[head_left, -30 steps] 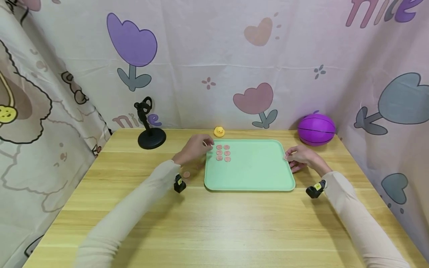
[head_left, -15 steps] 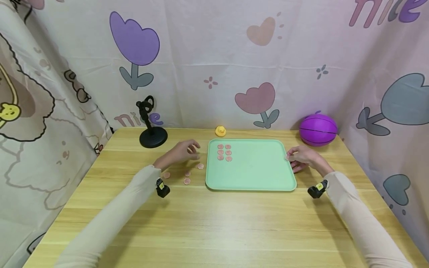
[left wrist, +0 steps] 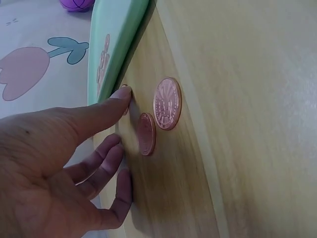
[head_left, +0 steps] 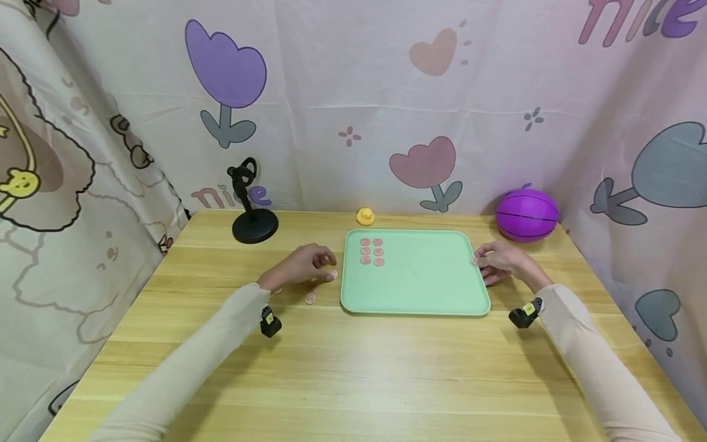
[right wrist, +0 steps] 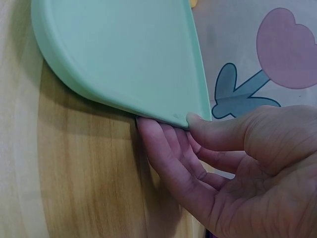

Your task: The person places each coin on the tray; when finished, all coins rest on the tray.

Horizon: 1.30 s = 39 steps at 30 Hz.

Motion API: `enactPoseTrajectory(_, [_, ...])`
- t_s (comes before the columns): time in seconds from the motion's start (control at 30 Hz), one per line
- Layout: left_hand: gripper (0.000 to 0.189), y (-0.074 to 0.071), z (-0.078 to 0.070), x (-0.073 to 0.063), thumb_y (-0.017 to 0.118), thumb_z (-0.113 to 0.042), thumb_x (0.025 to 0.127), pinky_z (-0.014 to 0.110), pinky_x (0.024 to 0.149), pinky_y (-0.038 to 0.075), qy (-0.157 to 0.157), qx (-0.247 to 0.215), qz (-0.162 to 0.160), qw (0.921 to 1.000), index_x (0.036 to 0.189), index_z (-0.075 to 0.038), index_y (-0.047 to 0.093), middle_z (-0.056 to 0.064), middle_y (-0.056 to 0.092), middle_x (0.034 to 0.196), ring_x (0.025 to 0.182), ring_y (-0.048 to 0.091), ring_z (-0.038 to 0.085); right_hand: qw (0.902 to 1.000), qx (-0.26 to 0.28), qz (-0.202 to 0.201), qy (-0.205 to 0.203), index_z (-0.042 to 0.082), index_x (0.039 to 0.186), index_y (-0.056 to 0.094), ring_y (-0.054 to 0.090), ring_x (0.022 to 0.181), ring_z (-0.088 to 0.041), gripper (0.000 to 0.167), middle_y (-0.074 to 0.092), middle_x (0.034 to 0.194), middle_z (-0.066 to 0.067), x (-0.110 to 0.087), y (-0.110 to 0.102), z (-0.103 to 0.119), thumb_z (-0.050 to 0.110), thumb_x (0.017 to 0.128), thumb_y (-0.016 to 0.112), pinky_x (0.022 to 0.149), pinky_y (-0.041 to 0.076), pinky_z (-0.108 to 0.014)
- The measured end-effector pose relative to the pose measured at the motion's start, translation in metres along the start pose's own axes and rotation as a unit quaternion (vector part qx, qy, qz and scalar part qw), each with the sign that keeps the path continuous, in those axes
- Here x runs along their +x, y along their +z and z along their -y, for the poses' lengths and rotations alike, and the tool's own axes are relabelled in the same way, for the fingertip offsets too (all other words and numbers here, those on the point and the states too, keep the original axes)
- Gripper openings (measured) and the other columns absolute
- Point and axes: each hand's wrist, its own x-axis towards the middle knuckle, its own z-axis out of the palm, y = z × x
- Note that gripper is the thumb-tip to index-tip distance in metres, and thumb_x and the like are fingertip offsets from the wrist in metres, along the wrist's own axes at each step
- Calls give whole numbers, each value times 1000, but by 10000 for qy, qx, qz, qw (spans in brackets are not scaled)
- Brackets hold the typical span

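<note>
In the head view a pale green tray point(head_left: 420, 279) carries several copper coins point(head_left: 365, 251) in two columns at its left end. My left hand point(head_left: 304, 264) is low over the table just left of the tray. Its thumb tip meets a loose coin point(head_left: 334, 274) by the tray's edge, while the other fingers are loosely bent and apart from it. The left wrist view shows two more coins, one coin point(left wrist: 167, 103) flat on the wood and another coin point(left wrist: 146, 134) beside it. My right hand point(right wrist: 237, 163) grips the tray's right rim, thumb on top and fingers underneath.
Along the table's back edge stand a black stand point(head_left: 254, 225), a small yellow duck point(head_left: 365, 216) and a purple ball point(head_left: 526, 215). A printed cloth point(head_left: 320, 73) hangs behind. The wooden table point(head_left: 353, 380) extends in front of the tray.
My left hand has drawn back from the tray's coins to the left, then come down and slightly right to the loose coin. The right hand keeps its grip on the tray.
</note>
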Motion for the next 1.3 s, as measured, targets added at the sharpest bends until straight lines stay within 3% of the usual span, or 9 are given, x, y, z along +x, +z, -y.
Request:
enactPoseTrajectory(0.13, [21, 2, -2, 1, 77, -20, 98, 30, 68, 50, 34, -62, -8, 10000, 116, -11, 73, 9, 65, 102, 81, 59, 22, 10000, 13, -19, -2, -11, 126, 50, 67, 73, -14, 26, 62, 88, -8, -1, 0, 0, 6, 107, 55, 72, 64, -37])
enactPoseTrajectory(0.3, [13, 3, -3, 1, 75, -18, 99, 29, 68, 50, 128, 34, 39, 9999, 111, -13, 74, 6, 66, 95, 75, 59, 20, 10000, 22, -26, -61, -12, 126, 50, 67, 72, -14, 26, 62, 88, -8, 0, 0, -1, 5, 106, 56, 71, 64, -36])
enactPoseTrajectory(0.47, [13, 4, -2, 0, 76, -19, 98, 29, 67, 50, 42, 78, -25, 10000, 110, -13, 72, 5, 64, 94, 77, 58, 20, 10000, -2, -41, -61, -12, 125, 51, 67, 72, -14, 25, 62, 87, -7, 1, -1, -1, 4, 106, 56, 71, 64, -36])
enactPoseTrajectory(0.63, [13, 5, -1, 1, 77, -20, 98, 30, 71, 48, 161, 290, -195, 9993, 105, -11, 71, 5, 64, 94, 84, 56, 20, 9999, 34, -51, -80, -12, 126, 51, 67, 73, -14, 26, 61, 88, -7, 2, -1, -2, 5, 106, 56, 71, 64, -36])
enactPoseTrajectory(0.87, [14, 5, -3, 1, 78, -20, 96, 28, 67, 46, 119, 436, -273, 9986, 100, -10, 70, 5, 64, 91, 81, 55, 20, 9999, 110, -84, -71, -12, 126, 50, 67, 74, -14, 27, 62, 88, -7, 3, 0, -4, 4, 106, 56, 72, 64, -36])
enactPoseTrajectory(1.0, [12, 4, -4, 0, 77, -17, 97, 28, 64, 47, 113, 195, -374, 9990, 98, -10, 68, 6, 66, 91, 79, 57, 20, 9999, 102, -64, -53, -11, 126, 50, 67, 73, -14, 27, 61, 88, -7, 3, 0, -3, 6, 106, 57, 72, 64, -36])
enactPoseTrajectory(1.13, [5, 3, -4, 0, 74, -11, 99, 29, 70, 55, 216, -268, -531, 9980, 99, -8, 71, 7, 70, 94, 80, 63, 20, 9999, 80, -69, -39, -10, 126, 50, 67, 73, -13, 27, 61, 88, -7, 2, 0, -3, 6, 107, 57, 72, 64, -36])
enactPoseTrajectory(1.3, [7, 3, -5, 2, 71, -8, 100, 32, 77, 62, 227, -979, -848, 9913, 105, -4, 74, 11, 73, 100, 84, 71, 22, 9999, 132, -69, 0, -10, 127, 50, 67, 72, -13, 26, 61, 88, -7, 1, 1, -2, 6, 107, 56, 72, 64, -36])
